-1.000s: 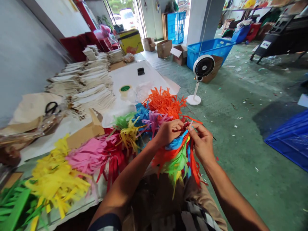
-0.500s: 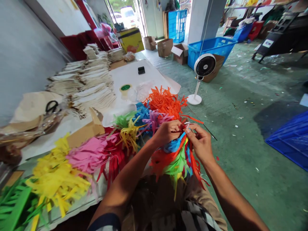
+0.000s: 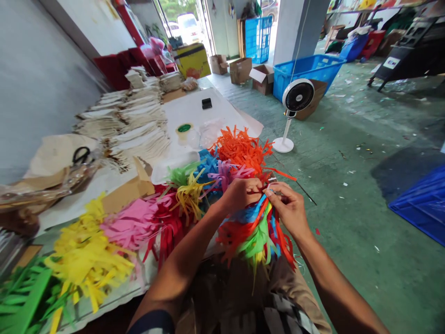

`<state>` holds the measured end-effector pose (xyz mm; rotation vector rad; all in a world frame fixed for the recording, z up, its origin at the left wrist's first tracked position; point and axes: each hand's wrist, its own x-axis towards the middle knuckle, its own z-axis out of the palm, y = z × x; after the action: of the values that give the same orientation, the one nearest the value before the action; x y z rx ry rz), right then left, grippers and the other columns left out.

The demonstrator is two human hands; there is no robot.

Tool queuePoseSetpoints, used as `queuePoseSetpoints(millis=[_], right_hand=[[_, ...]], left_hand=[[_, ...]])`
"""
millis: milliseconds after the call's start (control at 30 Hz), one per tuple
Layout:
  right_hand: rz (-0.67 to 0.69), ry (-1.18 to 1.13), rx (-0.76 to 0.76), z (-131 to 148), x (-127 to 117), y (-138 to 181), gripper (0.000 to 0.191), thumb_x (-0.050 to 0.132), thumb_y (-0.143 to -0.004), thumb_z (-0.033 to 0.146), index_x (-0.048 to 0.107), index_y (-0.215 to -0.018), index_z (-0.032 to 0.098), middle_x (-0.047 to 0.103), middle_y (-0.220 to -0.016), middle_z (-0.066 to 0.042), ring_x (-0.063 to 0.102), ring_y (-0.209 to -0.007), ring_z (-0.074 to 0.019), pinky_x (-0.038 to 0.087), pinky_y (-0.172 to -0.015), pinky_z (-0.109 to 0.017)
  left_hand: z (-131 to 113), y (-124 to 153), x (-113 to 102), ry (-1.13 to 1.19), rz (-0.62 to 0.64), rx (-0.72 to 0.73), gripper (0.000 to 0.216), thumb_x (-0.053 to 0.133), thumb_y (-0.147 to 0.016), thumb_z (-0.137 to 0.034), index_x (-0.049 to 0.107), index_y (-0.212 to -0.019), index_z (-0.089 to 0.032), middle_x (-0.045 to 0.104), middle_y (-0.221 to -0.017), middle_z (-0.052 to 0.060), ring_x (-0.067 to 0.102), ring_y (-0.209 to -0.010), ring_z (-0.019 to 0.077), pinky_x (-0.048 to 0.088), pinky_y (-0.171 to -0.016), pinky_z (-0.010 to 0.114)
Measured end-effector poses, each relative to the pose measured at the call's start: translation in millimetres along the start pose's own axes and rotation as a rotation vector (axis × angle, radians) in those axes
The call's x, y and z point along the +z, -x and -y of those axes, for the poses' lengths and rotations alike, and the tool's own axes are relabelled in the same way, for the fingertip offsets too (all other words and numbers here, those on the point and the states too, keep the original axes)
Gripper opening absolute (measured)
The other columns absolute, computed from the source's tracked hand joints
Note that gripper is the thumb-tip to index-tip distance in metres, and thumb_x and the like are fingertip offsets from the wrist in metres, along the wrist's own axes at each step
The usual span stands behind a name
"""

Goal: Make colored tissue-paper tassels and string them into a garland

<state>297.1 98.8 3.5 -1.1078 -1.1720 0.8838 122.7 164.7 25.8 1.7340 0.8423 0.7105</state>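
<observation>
A bundle of multicoloured paper streamers (image 3: 259, 234), in orange, green, yellow, blue and red, hangs over my lap. My left hand (image 3: 241, 195) is closed at the gathered top of the bundle, its fingertips curled in. Beside it, my right hand (image 3: 287, 202) pinches the same gathered end between thumb and fingers. Just what lies between the fingertips is too small to make out. Beyond my hands lie fringed heaps of orange strips (image 3: 243, 146), purple strips (image 3: 229, 174) and blue strips (image 3: 208, 164).
Left along the table are yellow (image 3: 90, 260), pink (image 3: 137, 222) and green fringes (image 3: 24, 287). Further back lie stacks of pale sheets (image 3: 135, 120), scissors (image 3: 81, 155), a tape roll (image 3: 183, 130) and a phone (image 3: 206, 103). A white fan (image 3: 298, 95) stands on the floor; a blue crate (image 3: 422, 204) is at right.
Both hands stay at the bundle's top, fingers shifting slightly; the right fingers close in nearer the left. The whole view has shifted a little.
</observation>
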Motion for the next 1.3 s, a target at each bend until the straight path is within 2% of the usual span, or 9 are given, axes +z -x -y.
queuePoseSetpoints(millis=[167,333,467,567,667,833,1000,1167,1300], right_hand=[[-0.006,-0.032,0.045,-0.9,-1.0,-1.1,0.031,0.084,-0.082,0.053,0.078,-0.087,0.023,0.07,-0.096,-0.005,0.062,-0.079,-0.0176,0.046,-0.058,-0.026],[0.02,-0.067,0.131,-4.6,-2.8,-0.3,0.034,0.081,-0.085,0.056,0.075,-0.091,0.023,0.07,-0.086,-0.001,0.051,-0.058,-0.0127,0.042,-0.053,-0.027],[0.034,-0.06,0.159,-4.8,-2.0,-1.0,0.032,0.08,-0.086,0.054,0.075,-0.09,0.023,0.071,-0.088,-0.001,0.054,-0.063,-0.0137,0.043,-0.057,-0.027],[0.071,-0.038,0.17,-2.8,-2.0,-2.3,0.029,0.083,-0.083,0.051,0.076,-0.086,0.022,0.072,-0.092,-0.002,0.06,-0.076,-0.0163,0.046,-0.066,-0.026],[0.135,-0.025,0.211,-2.3,-2.9,-3.2,0.031,0.081,-0.084,0.051,0.077,-0.082,0.021,0.071,-0.085,-0.003,0.06,-0.074,-0.0168,0.047,-0.067,-0.027],[0.203,-0.048,0.292,-4.6,-2.5,-2.9,0.039,0.079,-0.081,0.059,0.075,-0.08,0.02,0.07,-0.076,-0.002,0.058,-0.065,-0.0159,0.046,-0.062,-0.028],[0.19,-0.048,0.328,-4.5,-2.1,-3.7,0.043,0.08,-0.078,0.062,0.073,-0.078,0.02,0.07,-0.072,-0.002,0.056,-0.061,-0.0158,0.044,-0.057,-0.027],[0.177,-0.054,0.336,-4.3,-3.3,-2.8,0.042,0.08,-0.079,0.061,0.073,-0.08,0.02,0.071,-0.075,-0.002,0.059,-0.065,-0.0162,0.045,-0.06,-0.027],[0.199,-0.061,0.343,-2.3,-3.9,-1.4,0.039,0.08,-0.079,0.057,0.073,-0.079,0.019,0.069,-0.073,-0.001,0.057,-0.062,-0.0146,0.045,-0.06,-0.027]], left_hand=[[4.2,1.5,0.4,0.075,-0.005,-0.049,0.019,0.074,-0.083,-0.032,0.07,-0.094,-0.016,0.066,-0.065,-0.004,0.052,-0.047,0.0072,0.039,-0.047,0.02],[1.4,1.3,-5.1,0.163,-0.028,-0.088,0.028,0.081,-0.08,-0.04,0.066,-0.088,-0.018,0.062,-0.059,-0.006,0.048,-0.04,0.0062,0.036,-0.042,0.02],[-1.9,0.9,-7.6,0.214,-0.07,-0.107,0.029,0.082,-0.078,-0.04,0.068,-0.087,-0.017,0.069,-0.067,-0.002,0.052,-0.046,0.0066,0.038,-0.047,0.02],[0.4,-0.6,-7.1,0.199,-0.152,-0.08,0.027,0.082,-0.078,-0.037,0.068,-0.086,-0.016,0.068,-0.067,-0.002,0.056,-0.053,0.0075,0.04,-0.053,0.02],[3.7,-2.5,-6.4,0.181,-0.195,-0.041,0.028,0.084,-0.077,-0.037,0.066,-0.084,-0.016,0.065,-0.065,-0.003,0.055,-0.056,0.0076,0.041,-0.056,0.02],[4.6,-2.0,-6.6,0.131,-0.178,0.042,0.029,0.084,-0.08,-0.04,0.066,-0.082,-0.017,0.06,-0.065,-0.004,0.052,-0.057,0.0077,0.039,-0.056,0.021],[-0.6,4.2,-8.0,0.021,-0.138,0.109,0.02,0.081,-0.083,-0.034,0.069,-0.084,-0.018,0.053,-0.06,-0.006,0.039,-0.053,0.007,0.029,-0.053,0.023],[-5.8,5.9,-11.1,-0.153,-0.12,0.272,0.024,0.079,-0.085,-0.034,0.064,-0.076,-0.018,0.065,-0.081,0.001,0.045,-0.064,0.01,0.035,-0.061,0.026],[-2.2,5.8,-11.7,-0.158,-0.163,0.207,0.026,0.076,-0.088,-0.036,0.061,-0.077,-0.018,0.05,-0.066,-0.005,0.04,-0.061,0.0099,0.032,-0.061,0.026]])
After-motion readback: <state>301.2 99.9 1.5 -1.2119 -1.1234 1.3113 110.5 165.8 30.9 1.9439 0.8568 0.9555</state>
